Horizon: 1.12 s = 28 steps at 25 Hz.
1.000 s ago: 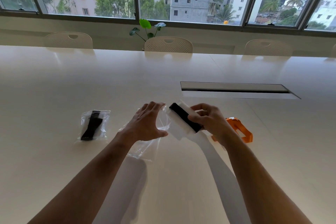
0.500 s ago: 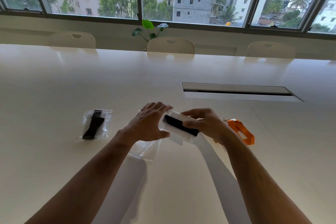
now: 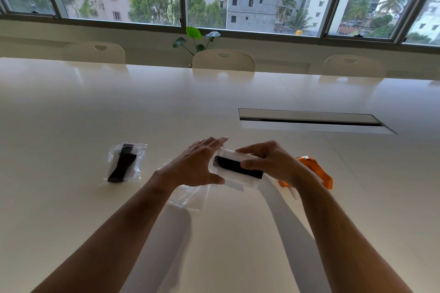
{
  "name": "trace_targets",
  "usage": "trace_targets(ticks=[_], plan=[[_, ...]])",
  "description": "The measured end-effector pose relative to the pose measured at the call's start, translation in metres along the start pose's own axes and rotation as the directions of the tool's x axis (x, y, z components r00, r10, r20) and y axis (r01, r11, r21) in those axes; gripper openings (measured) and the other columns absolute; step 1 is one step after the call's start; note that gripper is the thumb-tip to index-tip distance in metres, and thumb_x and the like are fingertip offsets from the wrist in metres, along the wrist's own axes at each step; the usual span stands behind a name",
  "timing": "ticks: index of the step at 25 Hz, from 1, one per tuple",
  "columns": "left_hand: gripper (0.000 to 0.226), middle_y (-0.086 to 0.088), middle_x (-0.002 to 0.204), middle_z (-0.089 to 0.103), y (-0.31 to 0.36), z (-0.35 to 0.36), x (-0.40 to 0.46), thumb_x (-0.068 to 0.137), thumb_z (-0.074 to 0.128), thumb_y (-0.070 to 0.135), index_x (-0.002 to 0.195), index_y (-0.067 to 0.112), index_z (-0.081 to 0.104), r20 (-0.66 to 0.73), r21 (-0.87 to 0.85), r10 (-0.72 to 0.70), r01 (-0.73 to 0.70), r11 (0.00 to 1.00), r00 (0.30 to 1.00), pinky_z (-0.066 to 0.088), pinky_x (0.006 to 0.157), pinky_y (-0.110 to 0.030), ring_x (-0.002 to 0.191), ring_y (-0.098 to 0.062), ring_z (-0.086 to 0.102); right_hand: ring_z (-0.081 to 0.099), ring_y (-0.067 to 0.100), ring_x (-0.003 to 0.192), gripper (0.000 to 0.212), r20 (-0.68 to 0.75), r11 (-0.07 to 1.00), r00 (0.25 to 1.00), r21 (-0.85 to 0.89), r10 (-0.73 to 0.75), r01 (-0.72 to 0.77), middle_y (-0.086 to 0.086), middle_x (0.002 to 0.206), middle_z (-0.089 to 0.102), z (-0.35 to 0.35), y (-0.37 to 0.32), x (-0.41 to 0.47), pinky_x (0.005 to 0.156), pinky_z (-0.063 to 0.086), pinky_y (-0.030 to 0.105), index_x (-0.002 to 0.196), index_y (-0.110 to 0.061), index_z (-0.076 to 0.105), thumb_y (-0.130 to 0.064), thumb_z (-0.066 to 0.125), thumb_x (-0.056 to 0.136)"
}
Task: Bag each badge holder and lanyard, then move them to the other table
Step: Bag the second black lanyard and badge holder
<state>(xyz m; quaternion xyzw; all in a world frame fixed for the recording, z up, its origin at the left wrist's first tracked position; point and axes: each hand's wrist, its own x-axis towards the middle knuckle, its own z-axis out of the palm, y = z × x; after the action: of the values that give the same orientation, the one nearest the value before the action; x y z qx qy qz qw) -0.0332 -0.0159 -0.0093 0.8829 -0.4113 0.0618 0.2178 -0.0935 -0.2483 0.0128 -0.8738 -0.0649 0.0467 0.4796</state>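
Note:
My right hand [image 3: 269, 162] pinches a clear badge holder [image 3: 240, 175] with a folded black lanyard [image 3: 234, 166] lying on it, held just above the white table [image 3: 166, 107]. My left hand [image 3: 195, 166] is at the holder's left end, fingers nearly straight over it and thumb under its edge. A clear plastic bag [image 3: 190, 195] hangs below my left hand and rests on the table. How that hand holds the bag is hidden. To the left lies a sealed bag with a black lanyard [image 3: 123, 164] inside. An orange lanyard [image 3: 316, 170] lies behind my right wrist.
A recessed cable slot [image 3: 309, 121] is set into the table at the right, beyond my hands. Three pale chairs [image 3: 223, 60] line the far edge under the windows, with a small plant [image 3: 196, 39] behind the middle one.
My right hand has brought the badge holder and black lanyard leftward and turned it flatter. My left hand has closed in on its left end over the bag.

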Motion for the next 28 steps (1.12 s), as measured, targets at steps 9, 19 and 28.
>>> trace_targets(ticks=[9, 19, 28], plan=[[0.110, 0.002, 0.137, 0.050, 0.018, 0.003, 0.001, 0.064, 0.082, 0.052, 0.150, 0.028, 0.017, -0.041, 0.006, 0.107, -0.107, 0.994, 0.993, 0.029, 0.104, -0.030, 0.122, -0.017, 0.046, 0.066, 0.020, 0.086, 0.051, -0.111, 0.987, 0.991, 0.146, 0.078, -0.062, 0.009, 0.098, 0.062, 0.010, -0.012, 0.004, 0.059, 0.056, 0.021, 0.115, -0.026, 0.043, -0.024, 0.079, 0.079], [0.102, -0.004, 0.137, 0.052, 0.045, 0.018, 0.004, 0.070, 0.079, 0.049, 0.150, 0.021, 0.022, -0.102, -0.019, 0.224, -0.227, 0.974, 0.969, 0.026, 0.112, -0.035, 0.125, -0.020, 0.045, 0.064, 0.022, 0.106, 0.062, -0.186, 0.968, 0.979, 0.248, 0.079, -0.031, -0.007, 0.101, 0.060, 0.032, -0.012, 0.008, 0.082, 0.060, 0.042, 0.133, -0.025, 0.044, -0.005, 0.073, 0.082], [0.105, -0.003, 0.151, 0.035, 0.037, 0.016, -0.001, 0.068, 0.079, 0.052, 0.151, 0.018, 0.023, -0.133, 0.127, 0.246, -0.230, 0.965, 0.960, 0.010, 0.121, -0.043, 0.142, -0.019, 0.027, 0.071, 0.023, 0.089, 0.022, -0.224, 0.882, 0.964, 0.471, 0.141, -0.019, 0.010, 0.101, 0.068, 0.031, -0.006, -0.003, 0.070, 0.061, 0.032, 0.104, -0.018, 0.064, -0.017, 0.073, 0.084]])
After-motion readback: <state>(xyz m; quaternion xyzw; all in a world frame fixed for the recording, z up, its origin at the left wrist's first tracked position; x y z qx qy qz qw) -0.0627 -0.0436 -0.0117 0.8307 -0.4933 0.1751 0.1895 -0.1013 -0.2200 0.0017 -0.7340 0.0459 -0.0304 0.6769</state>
